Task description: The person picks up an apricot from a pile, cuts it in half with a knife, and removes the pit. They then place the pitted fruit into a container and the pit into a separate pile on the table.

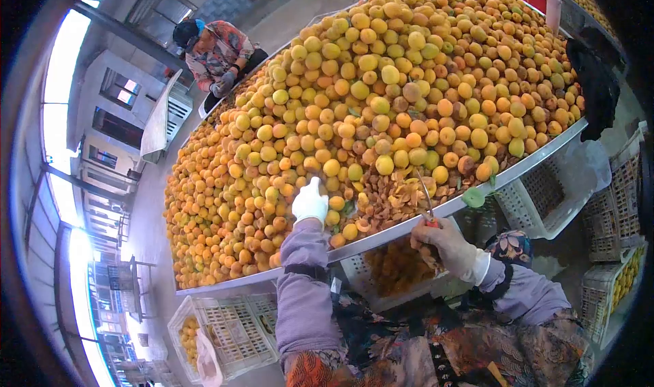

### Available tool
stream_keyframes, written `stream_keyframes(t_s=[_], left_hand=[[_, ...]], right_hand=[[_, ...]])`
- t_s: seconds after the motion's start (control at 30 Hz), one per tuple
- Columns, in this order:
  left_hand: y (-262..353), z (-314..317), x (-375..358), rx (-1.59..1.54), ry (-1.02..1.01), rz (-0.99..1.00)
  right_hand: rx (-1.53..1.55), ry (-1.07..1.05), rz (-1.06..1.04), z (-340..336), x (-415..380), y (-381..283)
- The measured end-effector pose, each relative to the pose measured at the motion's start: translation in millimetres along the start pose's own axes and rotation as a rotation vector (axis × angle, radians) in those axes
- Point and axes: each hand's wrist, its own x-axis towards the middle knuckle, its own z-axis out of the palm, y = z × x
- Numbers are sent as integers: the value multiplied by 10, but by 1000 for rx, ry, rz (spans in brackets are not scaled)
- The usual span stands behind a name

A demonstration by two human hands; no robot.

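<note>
My left hand (310, 203), in a white glove, reaches into the near side of a big heap of apricots (300, 125). Its fingers point forward and touch the fruit, and I see nothing gripped in them. In my right hand (449, 245), gloved and stained, is a thin-bladed knife (427, 200) with a red handle, its blade pointing up and away over the table edge. Between the two hands lies a patch of split, brownish apricot pieces (392, 195). The fingers of my right hand are wrapped round the handle.
A metal rim (381, 236) borders the heap. Below it stand a crate of apricot pieces (398, 268), a white crate (231, 336) at left and another crate (538, 196) at right. Across the heap sits another person (214, 57). A black cloth (594, 81) hangs at the right corner.
</note>
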Motion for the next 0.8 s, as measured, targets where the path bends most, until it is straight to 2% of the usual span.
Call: stream_keyframes(t_s=[0.17,0.27,0.33,0.4,0.43,0.5,0.53,0.6,0.67,0.73,0.8], left_hand=[[-50,77,7,79,-59,-33],[-2,85,-21,81,-30,-52],[-51,73,-97,35,46,-6],[-182,66,-207,-250,178,0],[-218,-24,-361,-330,318,68],[-346,-306,-742,-474,348,139],[-483,-339,-952,-654,379,199],[-792,-378,-1519,-818,339,115],[-1138,-355,-2174,-623,189,-48],[-1471,-74,-2887,-565,165,-121],[-1812,339,-3598,-301,44,-215]], right_hand=[[20,45,-19,100,10,22],[3,62,-50,98,52,62],[-11,50,-62,74,40,52],[9,61,-72,56,26,28],[-14,63,-40,14,44,44],[-5,58,-43,-14,47,59],[6,53,-70,-15,51,61],[46,58,-65,21,51,57],[52,27,-70,41,36,48],[9,4,-28,12,51,84],[12,22,-43,69,41,83]])
